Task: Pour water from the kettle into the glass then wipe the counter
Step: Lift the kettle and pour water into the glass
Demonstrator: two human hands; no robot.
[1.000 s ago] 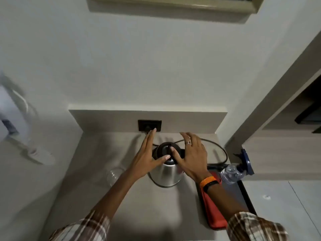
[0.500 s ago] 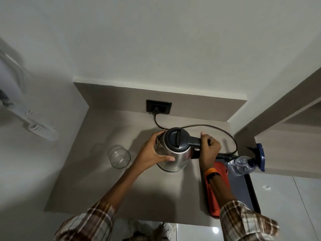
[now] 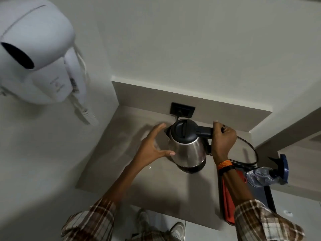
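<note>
The steel kettle (image 3: 189, 150) with a black lid is at the middle of the grey counter (image 3: 165, 188). It looks raised off the counter, with its spout pointing left. My right hand (image 3: 223, 141) is closed around the kettle's black handle. My left hand (image 3: 152, 146) is spread open beside the spout side, its thumb tip at the steel wall. The glass is almost wholly hidden under my left hand; only a glint (image 3: 149, 166) shows by the wrist.
A black tray (image 3: 268, 197) at the counter's right holds a red cloth (image 3: 226, 202) and a clear spray bottle (image 3: 260, 174) with a blue trigger. The kettle cord (image 3: 250, 146) loops from the wall socket (image 3: 182, 109). A white wall-mounted hair dryer (image 3: 34, 58) hangs at upper left.
My right hand went from the lid to the handle and closed on it, and the kettle has come up. My left hand has let go of the body and opened. The view tilted left.
</note>
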